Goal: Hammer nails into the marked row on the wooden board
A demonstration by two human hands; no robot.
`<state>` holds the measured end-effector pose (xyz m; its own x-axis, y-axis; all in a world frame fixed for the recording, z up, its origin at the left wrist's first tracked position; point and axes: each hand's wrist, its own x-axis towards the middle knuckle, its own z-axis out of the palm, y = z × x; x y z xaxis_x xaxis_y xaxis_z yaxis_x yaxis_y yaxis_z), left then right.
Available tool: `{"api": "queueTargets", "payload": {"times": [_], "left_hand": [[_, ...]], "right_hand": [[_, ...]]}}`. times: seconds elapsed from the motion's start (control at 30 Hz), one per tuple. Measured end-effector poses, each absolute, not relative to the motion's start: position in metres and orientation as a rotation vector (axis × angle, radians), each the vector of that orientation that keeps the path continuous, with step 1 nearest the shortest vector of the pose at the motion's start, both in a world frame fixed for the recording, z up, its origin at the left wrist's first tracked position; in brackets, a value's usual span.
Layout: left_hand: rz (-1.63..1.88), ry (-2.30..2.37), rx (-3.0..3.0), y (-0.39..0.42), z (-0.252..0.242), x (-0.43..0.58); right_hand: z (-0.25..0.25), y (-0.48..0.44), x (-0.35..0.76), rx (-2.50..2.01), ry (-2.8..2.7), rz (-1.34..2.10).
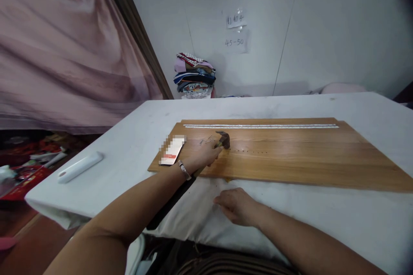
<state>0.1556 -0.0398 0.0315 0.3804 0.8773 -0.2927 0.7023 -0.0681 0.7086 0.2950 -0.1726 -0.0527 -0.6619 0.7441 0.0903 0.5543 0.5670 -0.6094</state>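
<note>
My left hand (206,154) is closed round a claw hammer (224,139) close to its head. The dark handle (171,202) runs back under my forearm. The head is over a wooden board (290,167), near the left end of a row of small nail heads (253,151). Several loose nails (207,140) lie on the board just beyond my left hand. My right hand (237,206) rests on the white table in front of the board, its fingers curled in and nothing visible between them.
Two white ruler strips (261,126) lie along the board's far side. A card (174,150) is on its left end. A white oblong object (80,166) lies on the white table (122,137). Folded clothes (195,75) are stacked behind. A pink curtain (64,43) hangs at left.
</note>
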Motion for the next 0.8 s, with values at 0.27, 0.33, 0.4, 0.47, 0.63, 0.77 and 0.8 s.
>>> {"api": "queueTargets", "payload": {"times": [0.27,0.33,0.4,0.47,0.63,0.77,0.8], "left_hand": [[0.291,1.393,1.807,-0.0407,0.0369,0.1553],[0.291,1.401,1.789,-0.0413,0.039,0.1559],[0.291,1.396,1.776,-0.0421,0.0391,0.1566],[0.289,1.393,1.774,-0.0427,0.0372,0.1571],[0.295,1.405,1.781,-0.0425,0.0335,0.1573],[0.302,1.405,1.774,-0.0409,0.0359,0.1569],[0.3,1.409,1.776,-0.0404,0.0362,0.1567]], "right_hand": [[-0.0544,-0.1723,0.2952,-1.01,-2.451,0.713],[-0.0557,-0.1721,0.2952,-1.001,-2.432,0.724],[-0.0566,-0.1721,0.295,-0.987,-2.419,0.715],[-0.0567,-0.1721,0.2947,-0.984,-2.422,0.694],[-0.0535,-0.1721,0.2947,-1.026,-2.469,0.701],[-0.0544,-0.1722,0.2953,-1.025,-2.468,0.681],[-0.0555,-0.1721,0.2954,-1.016,-2.471,0.671]]}}
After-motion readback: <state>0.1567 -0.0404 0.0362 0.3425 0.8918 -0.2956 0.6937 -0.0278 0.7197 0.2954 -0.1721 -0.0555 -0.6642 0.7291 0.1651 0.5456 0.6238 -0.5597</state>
